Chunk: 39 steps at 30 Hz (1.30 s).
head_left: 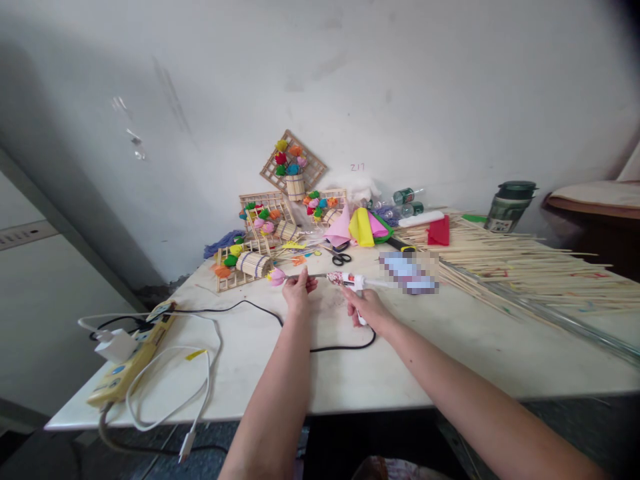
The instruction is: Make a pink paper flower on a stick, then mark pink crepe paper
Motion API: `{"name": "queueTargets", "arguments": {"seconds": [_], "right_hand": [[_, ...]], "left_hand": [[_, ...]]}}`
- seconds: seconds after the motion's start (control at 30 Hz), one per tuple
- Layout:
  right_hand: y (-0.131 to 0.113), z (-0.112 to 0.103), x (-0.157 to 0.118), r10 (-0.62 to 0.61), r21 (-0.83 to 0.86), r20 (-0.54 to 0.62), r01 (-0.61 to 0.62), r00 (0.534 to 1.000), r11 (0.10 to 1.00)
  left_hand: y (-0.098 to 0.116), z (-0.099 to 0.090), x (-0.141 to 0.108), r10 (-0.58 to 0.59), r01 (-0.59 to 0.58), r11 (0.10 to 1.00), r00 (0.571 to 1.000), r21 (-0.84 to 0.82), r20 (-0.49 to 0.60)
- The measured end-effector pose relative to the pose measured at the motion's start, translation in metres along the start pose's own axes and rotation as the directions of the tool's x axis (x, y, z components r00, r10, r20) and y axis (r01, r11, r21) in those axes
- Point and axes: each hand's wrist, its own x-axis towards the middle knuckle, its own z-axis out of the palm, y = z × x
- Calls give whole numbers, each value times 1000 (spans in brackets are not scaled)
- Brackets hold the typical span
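Note:
My left hand (pixel 299 291) is pinched on the thin dark stem of a paper flower (pixel 276 277), whose pink and yellow head points left. In my right hand (pixel 369 311) is a white hot glue gun (pixel 354 281) with reddish marks toward its front. The nozzle points left, close to the stem's right end; whether they touch I cannot tell. A clear glue stick (pixel 376 283) seems to stick out of the gun's back. The gun's black cord (pixel 345 347) runs over the table below my hands.
Behind my hands are black scissors (pixel 341 259), a mini bamboo barrel (pixel 253 264) with flowers on a lattice, and coloured sheets (pixel 362 227). Bamboo sticks (pixel 505 263) spread right, by a blurred-out phone-like object (pixel 409 272) and bottle (pixel 510 207). A power strip (pixel 131 363) lies left.

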Motion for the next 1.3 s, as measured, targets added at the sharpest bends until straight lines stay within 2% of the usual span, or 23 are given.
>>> {"name": "queueTargets", "arguments": {"seconds": [0.2, 0.47, 0.67, 0.77, 0.87, 0.97, 1.1, 1.2, 1.3], "right_hand": [[0, 0, 0, 5, 7, -5, -5, 1000, 1000], [3, 0, 6, 0, 179, -76, 14, 997, 984], [-1, -1, 6, -83, 237, -128, 112, 988, 965], [0, 1, 10, -72, 140, -134, 91, 988, 986], [-2, 7, 14, -134, -117, -122, 119, 983, 986], [-10, 19, 20, -254, -434, -23, 220, 967, 874], [-23, 44, 31, -214, -773, 93, 206, 972, 600], [-24, 64, 40, -255, -859, 157, 260, 954, 440], [-19, 79, 48, -308, -869, 218, 328, 926, 371]], "left_hand": [[1, 0, 0, 5, -5, 1000, 1000, 3, -3], [5, -2, 2, -9, 7, 997, 1000, -76, -26], [29, -3, 3, 7, -43, 966, 990, -253, -142], [52, -4, 5, 62, -119, 937, 982, -328, -180], [80, -5, 9, 132, -193, 914, 973, -356, -187], [109, -3, 9, 233, -273, 895, 961, -352, -153], [133, 9, -4, 333, -334, 895, 941, -295, -56], [135, 21, -18, 348, -319, 918, 933, -234, 92], [128, 28, -28, 334, -297, 936, 919, -189, 211]]}}
